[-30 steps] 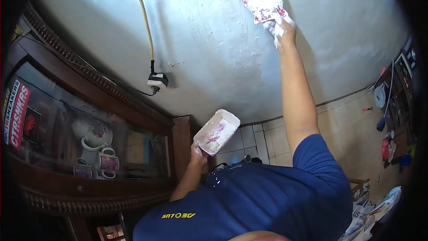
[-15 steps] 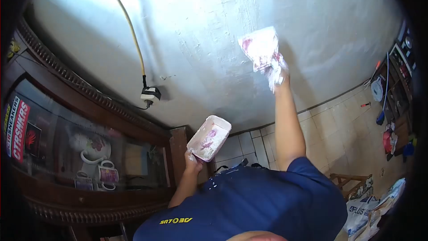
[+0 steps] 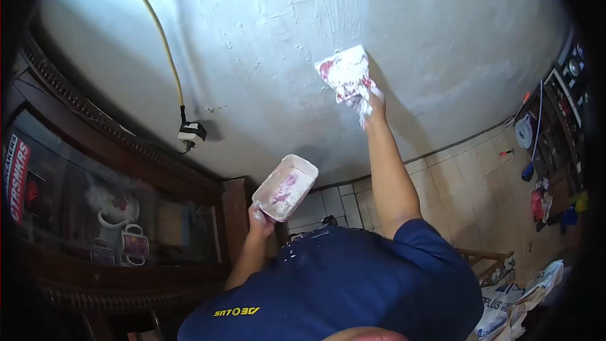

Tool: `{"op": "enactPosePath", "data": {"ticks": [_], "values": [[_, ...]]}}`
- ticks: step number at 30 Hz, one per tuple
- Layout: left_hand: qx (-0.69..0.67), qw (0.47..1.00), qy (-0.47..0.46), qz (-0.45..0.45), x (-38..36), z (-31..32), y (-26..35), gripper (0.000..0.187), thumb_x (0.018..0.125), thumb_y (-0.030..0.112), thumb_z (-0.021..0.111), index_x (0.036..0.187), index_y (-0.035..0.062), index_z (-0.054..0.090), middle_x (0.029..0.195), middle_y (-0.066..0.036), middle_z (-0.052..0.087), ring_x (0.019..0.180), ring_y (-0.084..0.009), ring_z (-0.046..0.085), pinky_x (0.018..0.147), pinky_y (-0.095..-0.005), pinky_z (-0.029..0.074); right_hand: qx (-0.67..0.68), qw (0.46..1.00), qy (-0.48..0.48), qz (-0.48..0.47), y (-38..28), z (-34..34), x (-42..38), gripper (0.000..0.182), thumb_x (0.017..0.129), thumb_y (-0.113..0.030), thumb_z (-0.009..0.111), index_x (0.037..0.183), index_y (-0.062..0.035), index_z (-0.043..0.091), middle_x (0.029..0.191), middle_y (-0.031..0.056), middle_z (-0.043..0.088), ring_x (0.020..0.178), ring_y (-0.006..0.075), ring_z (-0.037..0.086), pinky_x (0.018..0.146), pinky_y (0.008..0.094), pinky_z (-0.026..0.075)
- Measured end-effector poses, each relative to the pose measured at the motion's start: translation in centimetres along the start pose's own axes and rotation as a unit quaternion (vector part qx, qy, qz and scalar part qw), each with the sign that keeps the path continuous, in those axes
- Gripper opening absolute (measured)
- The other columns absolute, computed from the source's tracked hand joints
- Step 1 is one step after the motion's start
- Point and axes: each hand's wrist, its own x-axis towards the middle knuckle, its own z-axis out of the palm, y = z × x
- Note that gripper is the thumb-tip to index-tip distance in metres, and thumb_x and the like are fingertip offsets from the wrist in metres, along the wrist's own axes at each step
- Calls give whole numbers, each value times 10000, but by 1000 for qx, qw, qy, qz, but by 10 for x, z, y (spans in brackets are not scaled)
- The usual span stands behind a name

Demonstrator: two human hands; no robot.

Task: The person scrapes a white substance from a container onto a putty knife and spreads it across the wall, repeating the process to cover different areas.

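Observation:
My right hand (image 3: 368,103), smeared with white plaster, grips a flat trowel blade (image 3: 343,72) caked white with red showing through. The blade lies pressed flat against the pale rough wall (image 3: 442,38). My left hand (image 3: 259,218) holds a small rectangular pink tub (image 3: 285,187) of white plaster from below, tilted toward me, near the corner of a wooden cabinet. My blue shirt fills the lower middle of the view.
A dark wooden glass-front cabinet (image 3: 113,215) with mugs and a teapot stands at the left. A yellow cable (image 3: 161,38) runs down the wall to a socket (image 3: 191,132). Tiled floor (image 3: 467,183), sacks (image 3: 514,303) and clutter (image 3: 549,170) lie at the right.
My right hand has drawn the trowel down the wall and to the left. The tub in my left hand has stayed about level beside the cabinet.

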Motion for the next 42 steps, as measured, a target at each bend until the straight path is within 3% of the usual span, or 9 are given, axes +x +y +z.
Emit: {"op": "enactPosePath", "data": {"ticks": [7, 13, 16, 19, 25, 29, 33, 35, 42], "values": [[-10, 1000, 6, 22, 2, 77, 3, 429, 866, 291, 398, 1205, 32, 449, 1151, -130, 541, 1003, -276, 571, 814, -415, 511, 119, 967, -191, 120, -112, 15, -24, 390, 855, -117, 479, 1210, 19, 394, 1018, 166, 578, 842, 281, 614, 625, 378, 540], [-26, 995, -88, 46, 7, 128, -5, 395, 896, 283, 389, 1194, 29, 441, 1126, -111, 552, 999, -222, 576, 807, -344, 523, -189, 965, -182, -24, -117, 8, -68, 279, 857, -51, 472, 1114, 57, 499, 1022, 185, 593, 889, 332, 609, 742, 399, 528], [-32, 992, -110, 45, 13, 133, -6, 379, 894, 259, 406, 1192, 27, 436, 1122, -111, 555, 985, -219, 584, 802, -331, 525, -519, 619, -276, -521, -117, -2, -85, 375, 664, 42, 523, 1025, -23, 600, 1012, 157, 608, 910, 303, 602, 779, 332, 511], [-61, 993, -86, 45, 14, 144, -1, 376, 866, 241, 417, 1155, 6, 464, 1104, -113, 565, 975, -225, 589, 780, -317, 533, -561, 509, -340, -557, -117, 1, -96, 458, 581, 30, 523, 1029, -14, 608, 1096, 164, 584, 1028, 302, 560, 894, 387, 453], [-54, 992, -112, 34, 29, 129, -6, 457, 855, 279, 420, 1217, 0, 418, 1179, -142, 523, 1033, -260, 557, 877, -375, 481, -575, 480, -360, -556, -126, 16, -95, 415, 585, 2, 556, 993, -30, 626, 1047, 136, 611, 998, 298, 579, 887, 389, 458], [-98, 983, -148, 36, 16, 143, 6, 507, 817, 275, 465, 1236, -3, 401, 1191, -153, 508, 1070, -259, 532, 901, -378, 460, -509, 545, -328, -580, -171, 64, -80, 240, 657, -13, 622, 895, -40, 644, 838, 119, 633, 772, 270, 622, 690, 331, 498], [-91, 979, -178, 41, 18, 138, 8, 479, 814, 262, 472, 1210, -2, 426, 1159, -139, 535, 1023, -245, 564, 857, -354, 493, -603, 685, -266, -311, -230, 129, -70, 134, 751, -105, 630, 861, -28, 622, 761, 105, 607, 626, 213, 548, 605, 292, 446], [-107, 981, -155, 39, 15, 141, 11, 469, 812, 258, 478, 1200, -2, 435, 1145, -134, 545, 1003, -238, 576, 833, -343, 506, -615, 643, -321, -324, -251, 155, -43, 125, 791, -117, 615, 824, 3, 615, 697, 52, 583, 607, 114, 516, 583, 282, 451], [-134, 979, -149, 46, 10, 123, 7, 452, 833, 252, 457, 1202, -8, 436, 1160, -139, 535, 1036, -249, 558, 878, -367, 480, -715, 490, -276, -414, -304, 241, -4, 232, 716, -190, 653, 813, 18, 616, 689, 163, 597, 631, 248, 564, 633, 346, 452]]}}
